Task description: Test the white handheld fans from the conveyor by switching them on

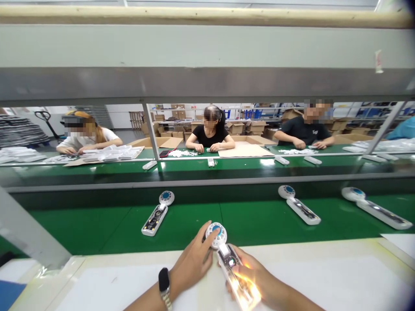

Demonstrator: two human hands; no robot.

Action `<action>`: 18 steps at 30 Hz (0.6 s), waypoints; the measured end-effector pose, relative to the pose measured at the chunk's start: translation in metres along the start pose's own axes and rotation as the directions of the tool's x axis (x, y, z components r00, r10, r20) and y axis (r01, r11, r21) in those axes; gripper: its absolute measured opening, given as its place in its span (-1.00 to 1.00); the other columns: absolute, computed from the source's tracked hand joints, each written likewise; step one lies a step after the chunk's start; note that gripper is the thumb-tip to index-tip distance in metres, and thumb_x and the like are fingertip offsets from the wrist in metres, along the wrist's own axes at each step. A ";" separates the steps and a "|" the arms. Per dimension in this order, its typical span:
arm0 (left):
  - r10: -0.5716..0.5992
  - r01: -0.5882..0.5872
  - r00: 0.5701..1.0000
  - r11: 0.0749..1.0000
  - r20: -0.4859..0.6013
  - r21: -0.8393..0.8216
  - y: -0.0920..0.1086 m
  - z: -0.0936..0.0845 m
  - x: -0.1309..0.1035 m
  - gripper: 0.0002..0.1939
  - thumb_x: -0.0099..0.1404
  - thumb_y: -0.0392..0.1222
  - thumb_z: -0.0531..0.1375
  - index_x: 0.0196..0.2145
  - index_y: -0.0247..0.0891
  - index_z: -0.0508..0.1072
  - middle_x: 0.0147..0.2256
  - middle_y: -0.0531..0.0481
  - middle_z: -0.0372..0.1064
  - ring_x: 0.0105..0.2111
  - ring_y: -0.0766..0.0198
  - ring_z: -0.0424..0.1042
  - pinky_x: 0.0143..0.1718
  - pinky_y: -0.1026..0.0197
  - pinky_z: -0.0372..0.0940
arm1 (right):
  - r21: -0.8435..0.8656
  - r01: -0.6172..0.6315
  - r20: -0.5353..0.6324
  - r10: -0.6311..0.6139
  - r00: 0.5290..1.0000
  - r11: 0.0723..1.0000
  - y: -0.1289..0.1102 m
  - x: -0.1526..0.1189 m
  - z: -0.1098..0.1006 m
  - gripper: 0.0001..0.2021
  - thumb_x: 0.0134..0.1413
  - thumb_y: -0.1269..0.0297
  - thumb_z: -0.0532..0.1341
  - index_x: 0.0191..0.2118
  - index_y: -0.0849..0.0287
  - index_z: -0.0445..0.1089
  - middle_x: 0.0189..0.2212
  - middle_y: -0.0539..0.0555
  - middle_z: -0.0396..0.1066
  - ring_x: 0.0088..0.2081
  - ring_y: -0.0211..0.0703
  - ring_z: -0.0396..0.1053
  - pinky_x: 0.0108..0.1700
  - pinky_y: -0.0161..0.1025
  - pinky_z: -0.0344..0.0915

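A white handheld device (223, 249) with a round head and a long body is held between my two hands, above the near edge of the green belt. My right hand (251, 274) wraps round the body, where a circuit board shows and bright yellow-orange lights glow. My left hand (194, 255) grips the round head (216, 235), one finger lying on its blue centre. A watch with a dark face (164, 280) sits on my left wrist. The lower end of the body is partly lost in glare.
More such devices lie on the green belt (110, 224): one at left (154, 219), one at right (303, 211), another at far right (382, 211). White sheets cover the near worktop (106, 280). Several people work across the line. A metal post (29, 229) stands left; a beam runs overhead.
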State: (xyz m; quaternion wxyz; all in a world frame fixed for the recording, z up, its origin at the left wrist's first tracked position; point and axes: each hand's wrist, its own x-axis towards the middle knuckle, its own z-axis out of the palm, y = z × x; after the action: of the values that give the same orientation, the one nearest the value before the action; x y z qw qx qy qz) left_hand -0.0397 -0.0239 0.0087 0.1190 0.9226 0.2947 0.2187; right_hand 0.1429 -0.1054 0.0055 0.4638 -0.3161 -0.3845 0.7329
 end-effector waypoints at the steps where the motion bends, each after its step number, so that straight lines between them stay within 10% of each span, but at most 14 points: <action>1: -0.002 0.002 1.000 1.000 0.003 -0.002 0.000 0.000 0.000 -0.37 0.20 -0.41 -0.02 0.19 -0.13 -0.09 0.22 -0.20 -0.21 0.10 0.06 0.14 0.02 0.04 0.23 | -0.004 -0.003 -0.004 0.003 1.000 1.000 0.000 0.000 0.000 -0.50 -0.21 0.10 0.32 -0.10 0.10 0.22 -0.45 -0.01 0.32 -0.51 -0.15 0.39 -0.45 -0.21 0.29; 18: 0.001 -0.002 1.000 1.000 -0.009 -0.028 0.000 0.000 0.001 -0.38 0.20 -0.40 -0.01 0.18 -0.11 -0.08 0.21 -0.20 -0.19 0.05 0.08 0.21 -0.01 0.05 0.26 | -0.033 0.003 0.024 -0.002 1.000 0.999 0.004 -0.002 -0.007 -0.35 -0.23 0.24 0.34 0.05 0.08 0.11 -0.18 0.13 0.32 -0.31 -0.05 0.43 -0.41 -0.26 0.35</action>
State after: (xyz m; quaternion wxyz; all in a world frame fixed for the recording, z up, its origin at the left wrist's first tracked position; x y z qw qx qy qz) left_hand -0.0385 -0.0235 0.0094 0.1304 0.9200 0.2914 0.2272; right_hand 0.1474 -0.1063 -0.0007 0.4547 -0.3143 -0.4024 0.7297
